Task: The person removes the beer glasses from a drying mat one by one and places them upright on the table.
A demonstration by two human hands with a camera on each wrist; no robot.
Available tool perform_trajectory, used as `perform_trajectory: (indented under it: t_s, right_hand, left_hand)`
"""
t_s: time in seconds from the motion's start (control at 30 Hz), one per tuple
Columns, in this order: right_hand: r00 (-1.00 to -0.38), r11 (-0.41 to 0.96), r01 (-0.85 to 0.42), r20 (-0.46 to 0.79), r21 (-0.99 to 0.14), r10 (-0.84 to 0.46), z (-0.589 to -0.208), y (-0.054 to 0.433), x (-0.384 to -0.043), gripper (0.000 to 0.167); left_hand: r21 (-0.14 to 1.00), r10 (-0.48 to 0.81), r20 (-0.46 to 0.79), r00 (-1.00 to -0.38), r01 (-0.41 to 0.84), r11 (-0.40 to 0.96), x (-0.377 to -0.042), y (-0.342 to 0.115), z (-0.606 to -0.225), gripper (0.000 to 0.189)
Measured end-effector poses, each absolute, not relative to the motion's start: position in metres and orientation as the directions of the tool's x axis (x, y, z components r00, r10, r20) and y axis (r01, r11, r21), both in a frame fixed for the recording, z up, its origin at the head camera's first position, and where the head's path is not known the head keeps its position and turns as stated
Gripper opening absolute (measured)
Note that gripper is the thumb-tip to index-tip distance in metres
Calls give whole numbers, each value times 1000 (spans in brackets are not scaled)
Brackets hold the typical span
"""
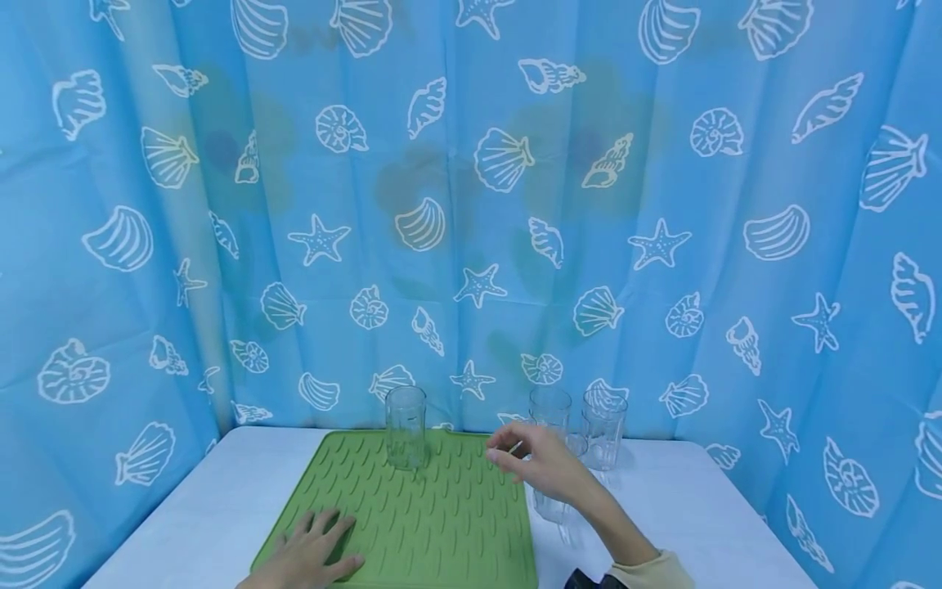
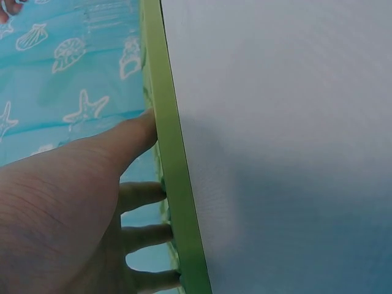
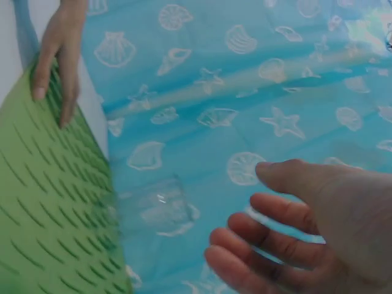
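A ribbed green mat lies on the white table. My left hand rests flat on its near left part with the fingers spread; in the left wrist view the fingers of this hand reach over the mat's edge. One clear drinking glass stands upright at the back of the mat. Above the mat's right edge, my right hand hovers with loosely bent fingers and nothing in them. In the right wrist view, the glass on the mat shows beyond the right hand.
Several more clear glasses stand on the table right of the mat: a back one, one farther right and a nearer one partly hidden by the right hand. A blue shell-patterned curtain hangs close behind the table.
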State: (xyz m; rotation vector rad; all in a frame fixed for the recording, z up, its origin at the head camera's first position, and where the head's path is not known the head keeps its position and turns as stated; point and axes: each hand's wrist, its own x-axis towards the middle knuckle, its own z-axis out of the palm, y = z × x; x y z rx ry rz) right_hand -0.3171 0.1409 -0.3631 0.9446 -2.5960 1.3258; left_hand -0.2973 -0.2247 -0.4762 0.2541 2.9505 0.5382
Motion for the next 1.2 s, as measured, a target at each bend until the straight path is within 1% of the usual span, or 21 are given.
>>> perform_trajectory:
  t_s: [0.17,0.23,0.4,0.6,0.83,1.0,1.2]
  right_hand:
    - [-818,393,-467,218,-792,-533,-384,118,-330,30]
    - [-816,365,-439,194,-821,-544,-394,111,-336,31]
    - [-829,347,-392,164,-852,-534,-411,100,-347,32]
    - [-862,308,-368,198,-877,-466,-421,91,-361,34]
    - [-879,192,-387,298,-902,-373,-440,79,-374,31]
    - [-895,136,-348,285,-928,-344,-448,72,-383,35]
    - [-898,128,-335,274,-934,-344,-454,64,-387,38]
  left_hand:
    - [353,191,-111,-975,141,925,-298,-225,-476,72]
    - [348,188,-120,-975,136,928,-299,-225,-476,73]
    - [342,182,-128,-975,128,931,-300,-225,-478,74]
    - [325,180,-121,-976,132,936,-301,-226,-479,73]
    - [351,188,-133,-973,131,927,-302,-226,-478,73]
    - [369,193,-136,-972,131,920,-300,-226,-477,73]
    - [379,199,-118,-973,141,915,-298,-228,-476,71]
